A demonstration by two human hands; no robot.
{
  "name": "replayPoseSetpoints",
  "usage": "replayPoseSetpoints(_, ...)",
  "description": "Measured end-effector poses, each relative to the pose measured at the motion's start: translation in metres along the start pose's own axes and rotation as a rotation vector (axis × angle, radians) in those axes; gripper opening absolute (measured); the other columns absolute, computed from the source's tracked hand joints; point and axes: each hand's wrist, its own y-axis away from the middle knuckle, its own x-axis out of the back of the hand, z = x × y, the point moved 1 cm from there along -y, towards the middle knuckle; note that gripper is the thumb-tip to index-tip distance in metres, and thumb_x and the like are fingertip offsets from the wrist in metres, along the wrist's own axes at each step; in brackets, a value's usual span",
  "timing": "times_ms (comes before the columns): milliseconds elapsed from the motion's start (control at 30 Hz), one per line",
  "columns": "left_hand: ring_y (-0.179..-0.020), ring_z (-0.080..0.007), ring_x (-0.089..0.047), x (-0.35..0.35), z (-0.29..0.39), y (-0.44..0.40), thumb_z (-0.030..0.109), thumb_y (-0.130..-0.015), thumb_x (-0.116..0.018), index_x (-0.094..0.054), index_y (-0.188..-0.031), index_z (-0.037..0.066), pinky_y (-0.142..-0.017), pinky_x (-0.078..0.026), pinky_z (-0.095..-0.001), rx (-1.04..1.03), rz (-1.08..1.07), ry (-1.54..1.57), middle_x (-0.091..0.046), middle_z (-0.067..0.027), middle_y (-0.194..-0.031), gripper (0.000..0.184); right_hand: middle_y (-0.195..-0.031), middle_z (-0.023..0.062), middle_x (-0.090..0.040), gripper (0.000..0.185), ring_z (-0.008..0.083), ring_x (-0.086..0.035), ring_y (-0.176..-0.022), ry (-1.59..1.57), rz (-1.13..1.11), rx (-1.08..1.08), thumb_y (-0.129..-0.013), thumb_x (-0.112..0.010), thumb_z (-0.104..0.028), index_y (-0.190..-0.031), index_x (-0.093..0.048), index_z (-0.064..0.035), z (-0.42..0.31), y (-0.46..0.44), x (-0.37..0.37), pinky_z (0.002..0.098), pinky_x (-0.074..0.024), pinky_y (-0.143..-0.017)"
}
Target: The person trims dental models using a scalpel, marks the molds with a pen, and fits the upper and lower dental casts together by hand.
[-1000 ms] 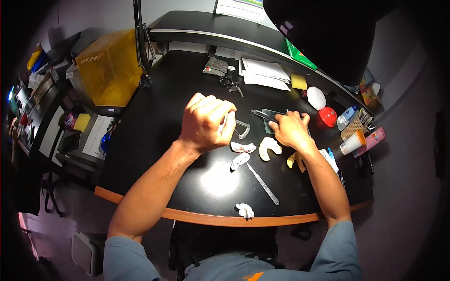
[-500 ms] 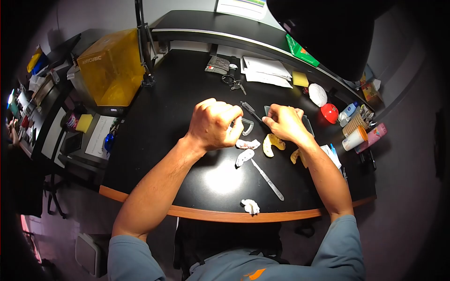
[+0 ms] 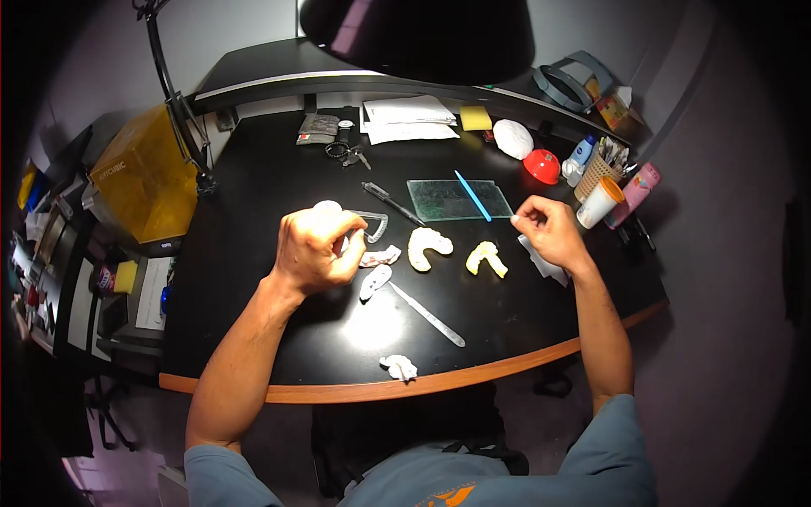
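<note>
My left hand (image 3: 321,247) is closed in a fist above the table, left of the dental models; whatever it holds is hidden. Beside its fingers lies a clear curved-scale gauge (image 3: 378,226). My right hand (image 3: 551,232) is pinched closed, fingertips at the right corner of a glass slab (image 3: 435,198); nothing can be made out between them. Across the slab lies a blue stick (image 3: 473,196). Two yellowish dental arch models, a larger one (image 3: 420,249) and a smaller one (image 3: 486,259), lie between my hands. Near my left hand are a pinkish-white piece (image 3: 382,256) and a white piece (image 3: 374,283).
A slim pale hand tool (image 3: 429,315) and a crumpled tissue (image 3: 399,367) lie near the front. Behind are a black pen (image 3: 393,203), keys (image 3: 360,158), papers (image 3: 410,117) and a red bowl (image 3: 541,167). A cup (image 3: 601,203) stands right. The lamp (image 3: 418,38) hangs overhead.
The camera view has turned, shifting the table leftward. My right hand has moved right, off the glass slab, so the slab and the blue stick on it now show. My left hand stays closed.
</note>
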Motion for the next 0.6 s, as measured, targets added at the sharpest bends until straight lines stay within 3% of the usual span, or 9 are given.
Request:
replayPoseSetpoints(133,-0.048,-0.0152,-0.059,-0.008,0.001,0.005,0.006,-0.077,-0.074,-0.077,-0.083,0.007,-0.047,-0.045,-0.0306,0.007,-0.024,0.023,-0.060,-0.0038,-0.058,0.007,-0.077,0.0073,-0.068,0.009,0.0127,-0.063,-0.073,-0.048,-0.204,0.131,-0.088,-0.072,-0.005,-0.093,-0.071,0.0026,-0.014,-0.022,-0.010,0.0324,-0.0530,-0.071)
replayPoseSetpoints(300,-0.048,-0.0103,-0.056,-0.005,-0.002,0.006,-0.003,-0.081,-0.073,-0.077,-0.088,0.003,-0.048,-0.042,-0.0256,0.012,-0.073,0.025,-0.066,-0.0039,-0.064,0.010,-0.087,0.0166,-0.068,0.017,0.0340,-0.069,-0.084,-0.113,-0.023,0.327,-0.079,-0.057,0.005,-0.090,-0.070,0.0027,-0.003,-0.033,-0.054,0.0427,-0.0561,-0.078)
replayPoseSetpoints(333,-0.048,-0.0102,-0.055,-0.004,0.000,0.004,-0.003,-0.081,-0.073,-0.077,-0.088,0.003,-0.047,-0.041,-0.0258,0.011,-0.072,0.029,-0.065,-0.0038,-0.063,0.010,-0.088,0.0134,-0.066,0.020,0.0290,-0.067,-0.084,-0.039,0.050,0.445,-0.077,-0.055,0.009,-0.090,-0.069,0.0036,0.002,-0.028,-0.065,0.0389,-0.0546,-0.078)
replayPoseSetpoints(400,-0.046,-0.0108,-0.053,-0.006,-0.002,0.006,-0.003,-0.080,-0.074,-0.078,-0.089,0.004,-0.047,-0.040,-0.0272,0.024,-0.075,0.019,-0.062,-0.0033,-0.060,0.012,-0.091,0.0147,-0.065,0.020,0.0329,-0.066,-0.088,-0.125,-0.037,0.539,-0.077,-0.054,0.008,-0.090,-0.068,0.0042,0.003,-0.017,-0.078,0.0421,-0.0552,-0.082)
replayPoseSetpoints(433,-0.046,-0.0110,-0.053,-0.008,-0.003,0.008,-0.003,-0.080,-0.073,-0.078,-0.089,0.003,-0.048,-0.040,-0.0272,0.015,-0.085,0.033,-0.062,-0.0034,-0.060,0.012,-0.095,0.0153,-0.065,0.020,0.0330,-0.067,-0.090,-0.123,-0.123,0.473,-0.077,-0.054,0.007,-0.090,-0.068,0.0046,0.002,-0.010,-0.081,0.0426,-0.0556,-0.082)
replayPoseSetpoints(600,-0.049,-0.0114,-0.056,-0.011,0.008,0.008,-0.002,-0.080,-0.075,-0.079,-0.090,0.003,-0.050,-0.042,-0.0271,-0.001,-0.178,0.023,-0.066,-0.0041,-0.063,0.012,-0.093,0.0180,-0.063,0.013,0.0386,-0.064,-0.090,-0.109,-0.135,0.530,-0.079,-0.059,0.004,-0.090,-0.066,0.0019,-0.005,-0.003,-0.093,0.0468,-0.0539,-0.081)
